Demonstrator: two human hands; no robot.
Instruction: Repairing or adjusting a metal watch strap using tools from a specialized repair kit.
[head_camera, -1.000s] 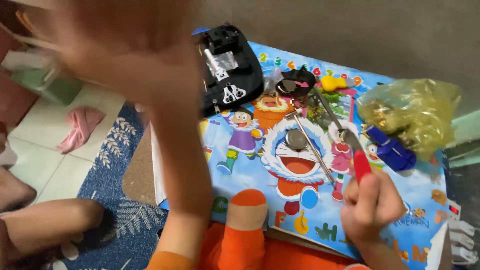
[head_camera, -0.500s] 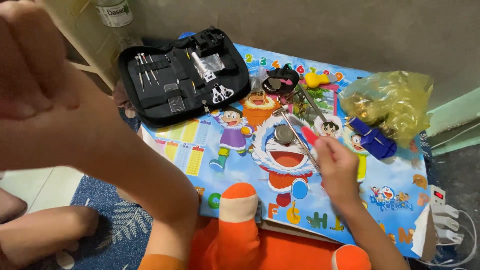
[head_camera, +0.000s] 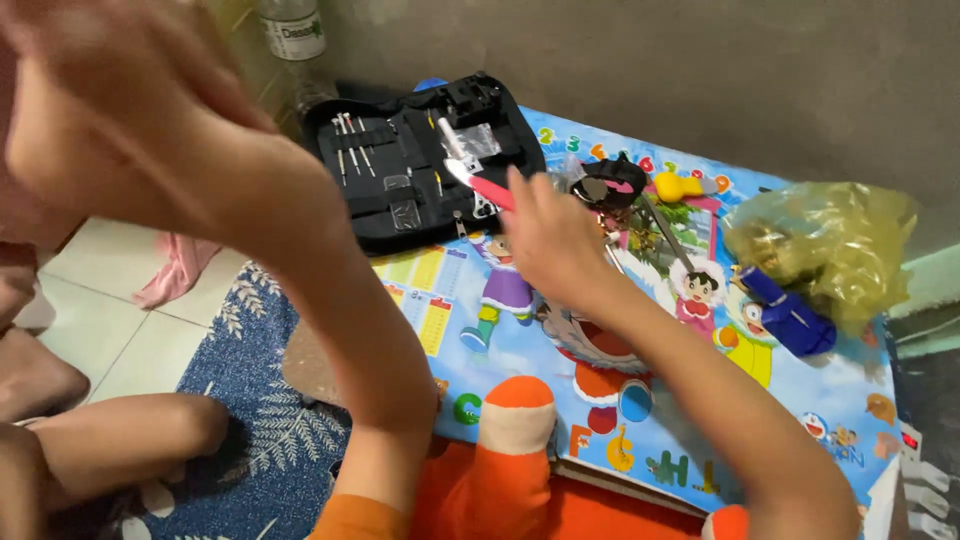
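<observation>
My right hand (head_camera: 552, 240) reaches over the colourful cartoon table top (head_camera: 640, 400) and grips a red-handled tool (head_camera: 480, 183) whose metal tip points toward the open black tool case (head_camera: 415, 165). Several thin metal tools sit in the case's loops. My left hand (head_camera: 120, 90) is raised close to the camera at the upper left, blurred, with nothing visible in it. A black watch (head_camera: 612, 185) and a long pair of metal tweezers (head_camera: 665, 232) lie just right of my right hand.
A crumpled yellow-green plastic bag (head_camera: 830, 245) and a blue tool (head_camera: 795, 318) lie at the table's right. A yellow tool (head_camera: 678, 187) sits near the far edge, a plastic bottle (head_camera: 292, 40) behind the case. A blue patterned rug (head_camera: 250, 400) and tiled floor lie left.
My right hand carried the red-handled tool from the table's middle leftward to the black case. My raised left hand stayed close to the camera while the view shifted.
</observation>
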